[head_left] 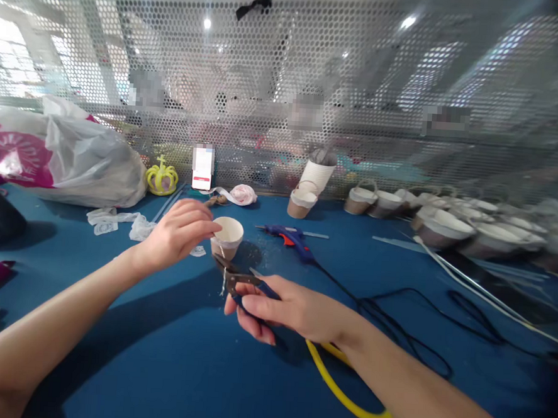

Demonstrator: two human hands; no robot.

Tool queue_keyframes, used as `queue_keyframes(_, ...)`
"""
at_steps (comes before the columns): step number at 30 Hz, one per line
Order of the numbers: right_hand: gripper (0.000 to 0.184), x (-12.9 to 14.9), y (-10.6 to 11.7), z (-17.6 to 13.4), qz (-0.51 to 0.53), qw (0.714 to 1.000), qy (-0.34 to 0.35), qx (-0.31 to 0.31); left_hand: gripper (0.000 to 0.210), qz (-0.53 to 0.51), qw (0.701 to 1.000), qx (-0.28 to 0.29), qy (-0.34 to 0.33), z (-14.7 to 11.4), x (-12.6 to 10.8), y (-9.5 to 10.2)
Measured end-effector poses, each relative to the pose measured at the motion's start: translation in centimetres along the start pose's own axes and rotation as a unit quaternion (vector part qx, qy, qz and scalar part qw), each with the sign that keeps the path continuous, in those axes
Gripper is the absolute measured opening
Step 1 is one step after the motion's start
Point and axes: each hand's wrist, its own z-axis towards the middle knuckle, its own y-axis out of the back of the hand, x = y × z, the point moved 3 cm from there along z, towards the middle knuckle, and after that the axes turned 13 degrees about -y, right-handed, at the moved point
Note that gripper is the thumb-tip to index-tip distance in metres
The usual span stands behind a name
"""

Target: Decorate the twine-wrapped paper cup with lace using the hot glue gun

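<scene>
A small white paper cup (228, 230) with a brownish lower wrap stands near the middle of the blue table. My left hand (179, 229) is closed, its fingertips pinched at the cup's left rim. A thin white strand (224, 282) hangs down in front of the cup. My right hand (282, 307) is wrapped around dark-jawed pliers (232, 278) with blue handles. Their jaws point up and left, close to the cup's base and across the strand. Whether they grip the strand I cannot tell. Under my right wrist shows a yellow loop handle (329, 382), partly hidden by my arm.
Beyond the pliers lies a blue glue gun (291, 236), its black cord (395, 326) curling right. Several small handled cups (448, 229) crowd the right side. A plastic bag (69, 158), yellow crown (162, 178), phone (203, 168) and lace (140, 227) sit left. A perforated metal screen (269, 57) closes the back.
</scene>
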Motion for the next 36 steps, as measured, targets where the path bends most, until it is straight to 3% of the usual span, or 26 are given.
queue_keyframes(3,0.043,0.0,0.4,-0.2,0.12,0.992,0.012,0.034,0.017,-0.005,1.0,0.01,0.024,-0.5,0.0,-0.6)
queue_keyframes(6,0.052,0.2,1.0,-0.4,0.175,0.984,0.026,0.016,0.018,-0.013,0.994,0.013,0.111,-0.8,0.3,-1.0)
queue_keyframes(10,0.045,0.4,2.0,-0.5,0.098,0.986,0.016,-0.137,0.017,-0.086,0.961,0.027,0.261,-0.7,0.3,-1.1)
queue_keyframes(12,0.042,0.5,2.3,-0.6,0.077,0.981,0.005,-0.176,0.017,-0.124,0.941,0.03,0.314,-0.5,0.2,-1.1)
queue_keyframes(14,0.043,0.5,2.3,-0.7,0.119,0.984,-0.001,-0.13,0.017,-0.141,0.93,0.032,0.337,-0.4,0.2,-0.9)
queue_keyframes(17,0.05,0.8,2.0,-1.0,0.19,0.982,0.002,-0.01,0.016,-0.13,0.93,0.032,0.343,-0.5,0.6,-0.7)
queue_keyframes(19,0.051,1.2,2.0,-1.2,0.183,0.983,0.018,-0.008,0.016,-0.131,0.922,0.023,0.362,-0.7,0.8,-0.7)
queue_keyframes(20,0.049,1.3,2.1,-1.3,0.161,0.985,0.031,-0.049,0.016,-0.144,0.916,0.018,0.375,-0.8,0.8,-0.7)
queue_keyframes(22,0.044,1.5,2.7,-1.4,0.073,0.977,0.049,-0.194,0.016,-0.191,0.895,0.013,0.404,-0.8,0.6,-0.9)
queue_keyframes(24,0.039,1.5,3.1,-1.5,-0.04,0.933,0.052,-0.355,0.015,-0.254,0.864,0.007,0.434,-0.5,0.0,-1.2)
queue_keyframes(26,0.036,1.5,3.1,-1.4,-0.118,0.882,0.059,-0.453,0.015,-0.324,0.822,-0.005,0.469,-0.1,-1.0,-1.6)
queue_keyframes(30,0.035,1.4,3.0,-1.3,-0.111,0.837,0.127,-0.521,0.011,-0.443,0.749,0.01,0.494,0.4,-3.4,-2.5)
queue_keyframes(33,0.032,1.2,3.2,-1.3,-0.079,0.821,0.168,-0.54,0.01,-0.48,0.727,0.058,0.487,0.3,-5.1,-3.2)
queue_keyframes(36,0.027,1.0,3.4,-1.0,-0.069,0.829,0.174,-0.527,0.01,-0.497,0.709,0.08,0.493,0.0,-6.0,-3.8)
